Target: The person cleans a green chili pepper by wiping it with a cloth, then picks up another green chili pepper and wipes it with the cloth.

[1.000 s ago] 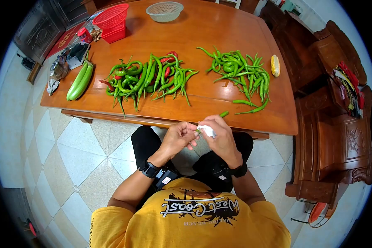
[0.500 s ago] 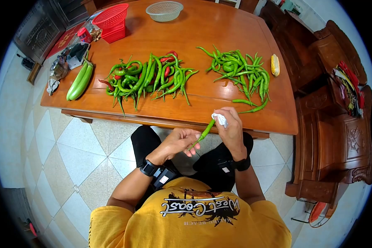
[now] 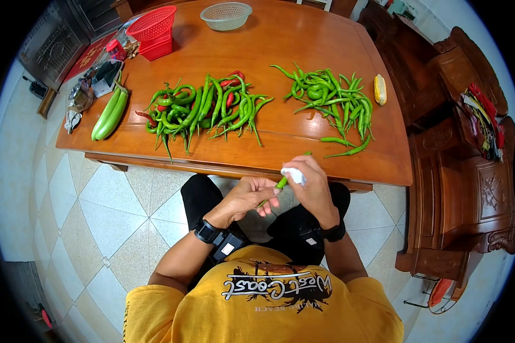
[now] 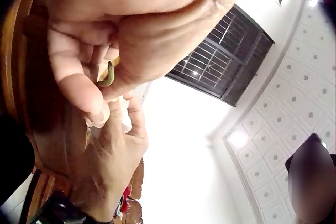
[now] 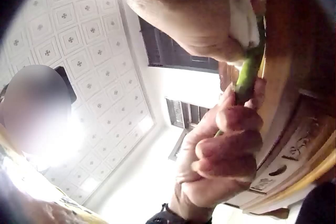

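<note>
Just off the table's front edge, my left hand (image 3: 245, 198) pinches a green chili pepper (image 3: 282, 182) near its stem end. The curved stem (image 4: 108, 74) pokes out past the thumb in the left wrist view. My right hand (image 3: 312, 188) grips a crumpled white cloth (image 3: 294, 175) wrapped against the same pepper, hiding its middle; the far tip shows beyond the fingers. In the right wrist view, the cloth (image 5: 241, 16) presses along the pepper (image 5: 247, 79) close above the left fingertips.
A large heap of green and red chilies (image 3: 203, 108) lies left of centre, a green heap (image 3: 332, 94) to the right. Around them are green eggplants (image 3: 110, 114), a corn cob (image 3: 380, 90), red baskets (image 3: 154, 34) and a pale colander (image 3: 226, 17) on the wooden table (image 3: 257, 51).
My right hand with the cloth went out to the pepper's far end, baring it, then came back down along it toward my left hand. The left hand barely moved.
</note>
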Tool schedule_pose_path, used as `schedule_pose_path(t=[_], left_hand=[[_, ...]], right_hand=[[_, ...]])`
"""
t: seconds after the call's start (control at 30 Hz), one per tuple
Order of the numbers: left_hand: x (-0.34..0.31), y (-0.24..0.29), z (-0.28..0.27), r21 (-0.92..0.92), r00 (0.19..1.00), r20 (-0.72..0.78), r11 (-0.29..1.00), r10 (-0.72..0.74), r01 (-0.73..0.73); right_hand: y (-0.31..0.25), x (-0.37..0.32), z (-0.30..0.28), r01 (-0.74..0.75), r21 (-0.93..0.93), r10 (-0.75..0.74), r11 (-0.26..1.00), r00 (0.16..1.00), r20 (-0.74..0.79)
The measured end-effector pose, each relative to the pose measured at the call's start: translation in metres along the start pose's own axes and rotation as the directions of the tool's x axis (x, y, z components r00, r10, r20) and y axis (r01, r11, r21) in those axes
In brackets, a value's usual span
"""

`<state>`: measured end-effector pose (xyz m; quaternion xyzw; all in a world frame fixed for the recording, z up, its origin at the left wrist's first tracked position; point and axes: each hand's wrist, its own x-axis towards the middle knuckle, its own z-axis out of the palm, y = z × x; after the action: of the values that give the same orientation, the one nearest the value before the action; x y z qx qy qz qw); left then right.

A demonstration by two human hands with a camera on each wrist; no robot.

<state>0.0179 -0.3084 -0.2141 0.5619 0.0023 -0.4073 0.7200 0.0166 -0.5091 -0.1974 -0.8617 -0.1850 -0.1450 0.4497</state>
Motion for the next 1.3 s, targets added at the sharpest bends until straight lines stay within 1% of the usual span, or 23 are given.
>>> schedule_pose_path(t=[0.07,0.17,0.2,0.3,0.43,0.53,0.63,0.67,0.77,0.87,1.07,1.17,1.23,1.3], left_hand=[[0.001,-0.001,0.000,0.018,1.000,-0.004,1.000,0.022,-0.022],[-0.001,0.002,0.002,0.045,0.999,-0.034,0.999,0.022,-0.020],[-0.002,0.002,0.002,0.038,0.999,-0.028,0.999,0.018,-0.017],[-0.007,0.005,0.001,0.011,1.000,-0.017,1.000,0.001,0.000],[-0.007,0.004,0.000,-0.017,1.000,-0.001,1.000,-0.017,0.017],[-0.007,0.004,0.001,-0.011,1.000,-0.002,1.000,0.007,-0.007],[-0.005,0.005,0.003,0.007,1.000,-0.009,1.000,0.015,-0.015],[-0.004,0.005,0.003,0.014,1.000,-0.013,1.000,0.015,-0.015],[-0.005,0.005,0.002,0.025,1.000,-0.007,0.999,0.024,-0.023],[-0.007,0.005,0.002,0.035,0.999,-0.039,0.999,0.012,-0.011],[-0.010,0.007,-0.005,0.008,0.996,-0.061,0.998,0.060,-0.060],[-0.015,0.019,-0.011,-0.001,0.989,-0.108,0.994,0.105,-0.106],[-0.016,0.027,-0.020,-0.007,0.975,-0.143,0.985,0.172,-0.174],[-0.017,0.042,-0.028,-0.057,0.957,-0.184,0.970,0.223,-0.237]], right_hand=[[-0.011,-0.002,0.001,-0.021,0.088,0.014,0.996,0.996,0.084],[-0.002,0.003,-0.001,-0.010,0.017,0.010,1.000,1.000,0.026],[0.003,0.004,-0.004,-0.007,-0.052,0.006,0.999,1.000,-0.023],[0.013,0.010,-0.011,-0.067,-0.079,0.059,0.995,0.993,-0.100],[0.009,0.008,-0.010,-0.066,-0.054,0.060,0.996,0.993,-0.099],[0.000,0.001,-0.003,-0.009,0.037,0.008,0.999,1.000,0.025],[-0.013,-0.003,0.000,-0.024,0.101,0.012,0.995,0.993,0.115],[-0.012,-0.002,-0.001,-0.012,0.084,0.004,0.996,0.995,0.100],[-0.002,0.005,-0.009,-0.039,0.003,0.039,0.999,0.999,-0.014],[0.015,0.007,-0.019,-0.042,-0.070,0.035,0.997,0.995,-0.093],[0.031,0.007,-0.048,-0.065,-0.205,0.017,0.976,0.973,-0.230],[0.044,0.003,-0.060,-0.140,-0.223,0.083,0.965,0.966,-0.246],[0.051,0.000,-0.064,-0.138,-0.275,0.079,0.952,0.973,-0.215],[0.055,-0.002,-0.067,-0.147,-0.328,0.090,0.933,0.979,-0.181]])
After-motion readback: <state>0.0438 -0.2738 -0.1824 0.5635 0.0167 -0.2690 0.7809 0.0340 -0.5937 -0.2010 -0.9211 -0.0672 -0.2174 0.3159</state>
